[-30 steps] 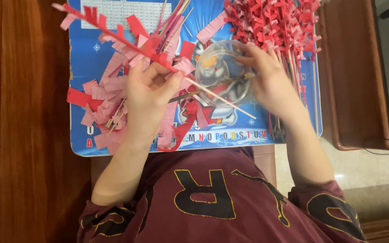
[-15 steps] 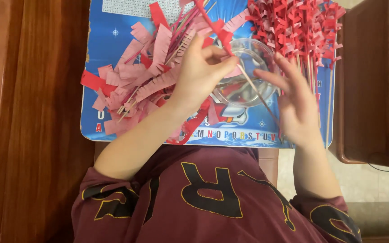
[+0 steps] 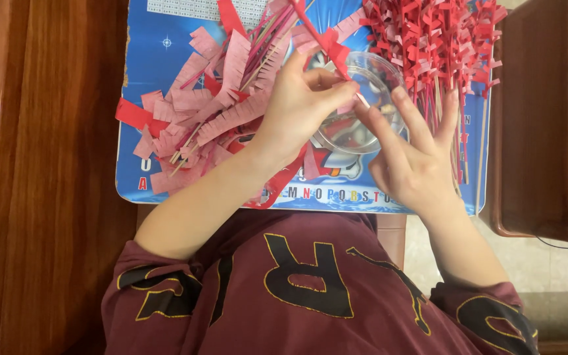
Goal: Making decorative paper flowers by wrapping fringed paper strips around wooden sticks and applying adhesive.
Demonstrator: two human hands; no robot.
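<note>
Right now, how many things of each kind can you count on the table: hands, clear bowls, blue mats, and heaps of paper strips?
Hands: 2, left hand and right hand
Clear bowl: 1
Blue mat: 1
Heaps: 2, loose pink strips and red strips on sticks
Total: 6

Bright, even light from above leaves only faint shadows, a soft sheen on the clear round plastic bowl (image 3: 363,105) beneath the fingertips, focus sharp throughout.

Left hand (image 3: 300,105) pinched, right hand (image 3: 415,158) splayed
</note>
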